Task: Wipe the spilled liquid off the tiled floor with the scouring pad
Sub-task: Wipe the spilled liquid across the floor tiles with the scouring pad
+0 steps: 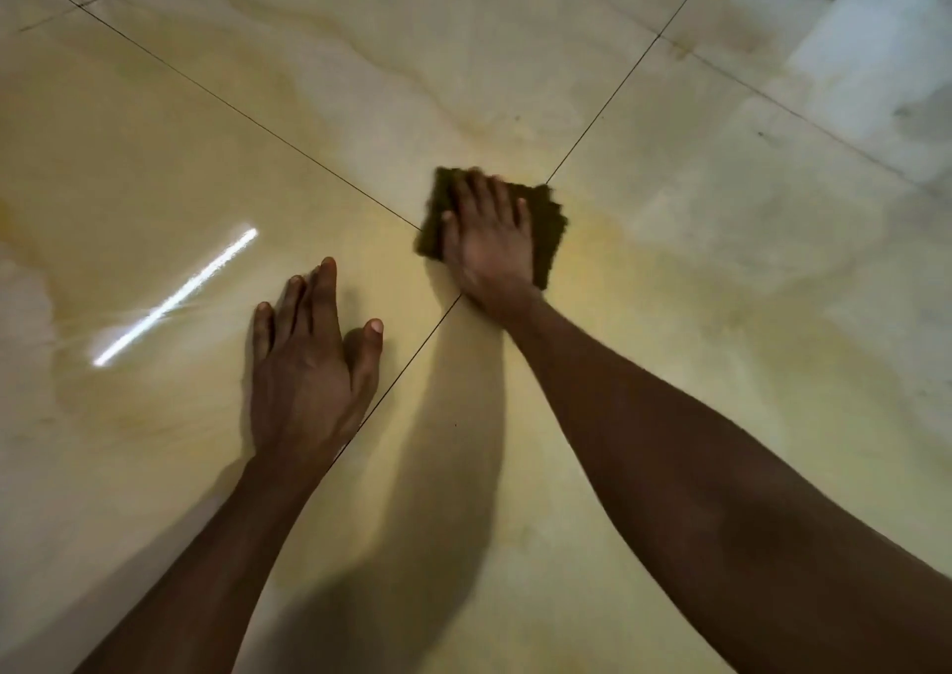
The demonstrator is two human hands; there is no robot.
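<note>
Pressing the scouring pad (551, 230) flat under the spread right hand (489, 245) at the tile joint, bracing the open, empty left hand (309, 364) on the glossy floor (669, 312), risking a slipping palm or liquid smearing wider, no puddle clearly showing.

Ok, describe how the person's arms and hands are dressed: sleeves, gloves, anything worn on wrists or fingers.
Both forearms are bare as far as the frame shows, with no sleeve edge in view. The left hand and right hand wear no gloves. No watch, bracelet or band shows on either wrist, and no ring is visible on the fingers, though the right hand is slightly blurred.
</note>
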